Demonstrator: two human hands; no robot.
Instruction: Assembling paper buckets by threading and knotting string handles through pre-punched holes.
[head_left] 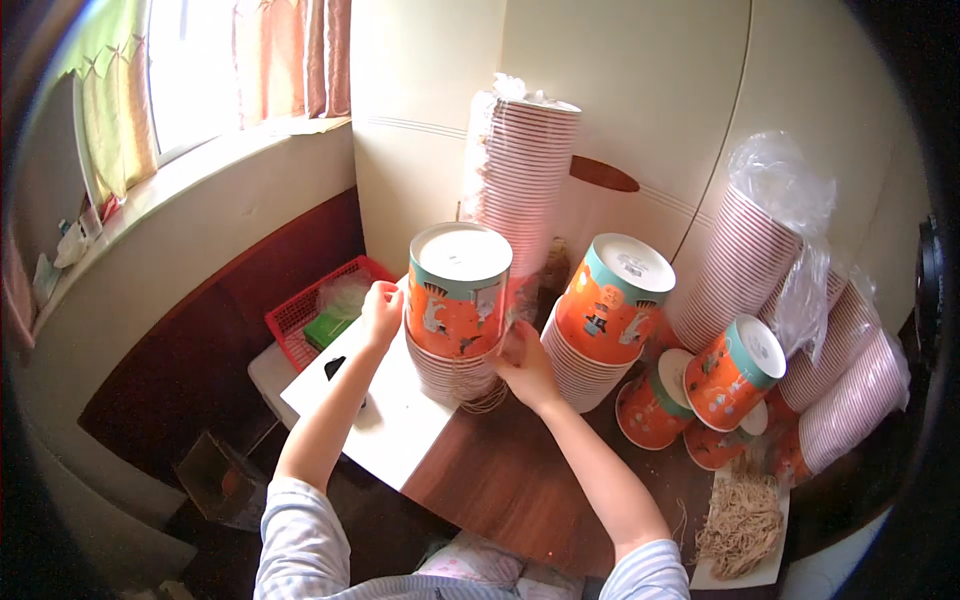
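In front of me a stack of paper buckets [455,375] stands upside down, the top one [460,310] orange with a teal band and a white base. My left hand [381,312] is at its upper left side, fingers pinched together; whatever they hold is too small to make out. Lower down on the right side, my right hand [525,368] has its fingers curled close to the stack, and what is in them is hidden. Loops of thin brown twine [485,402] lie about the foot of the stack, near my right hand.
A second upside-down bucket stack [610,305] stands to the right. Several loose buckets [735,372] and plastic-wrapped stacks [735,265] lie beyond it. A tall wrapped stack [520,180] rises behind. Tan strands [742,525] lie at the near right; a red basket [295,325] sits left.
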